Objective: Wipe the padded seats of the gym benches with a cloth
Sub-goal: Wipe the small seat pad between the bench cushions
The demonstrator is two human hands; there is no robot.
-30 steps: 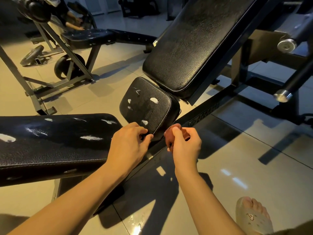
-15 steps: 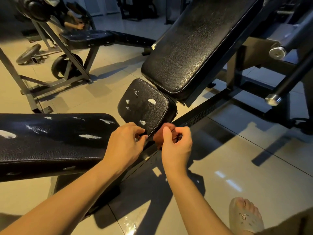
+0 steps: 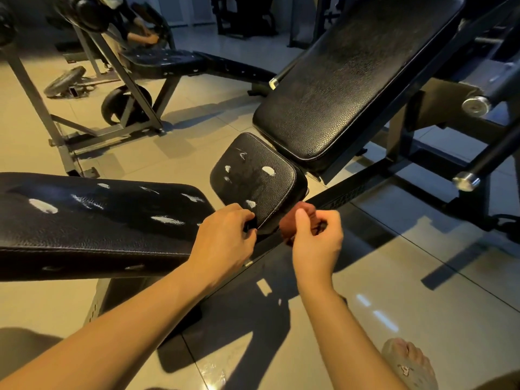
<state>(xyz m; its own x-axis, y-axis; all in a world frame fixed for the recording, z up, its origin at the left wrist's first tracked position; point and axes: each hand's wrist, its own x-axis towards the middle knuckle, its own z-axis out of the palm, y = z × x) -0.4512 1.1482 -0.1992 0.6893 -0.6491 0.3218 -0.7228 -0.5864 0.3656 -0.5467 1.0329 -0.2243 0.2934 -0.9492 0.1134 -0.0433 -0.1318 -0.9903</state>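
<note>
Left grip [image 3: 222, 237] curls round the near corner of the seat pad [image 3: 253, 175], probably steadying it. Just right of that corner, the right grip [image 3: 316, 243] pinches the cloth [image 3: 291, 225], bunched, apparently readied for wiping.

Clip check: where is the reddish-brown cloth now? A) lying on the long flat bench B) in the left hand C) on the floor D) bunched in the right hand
D: the cloth is bunched in the right hand, beside the small seat pad whose corner the left hand grips.
</note>
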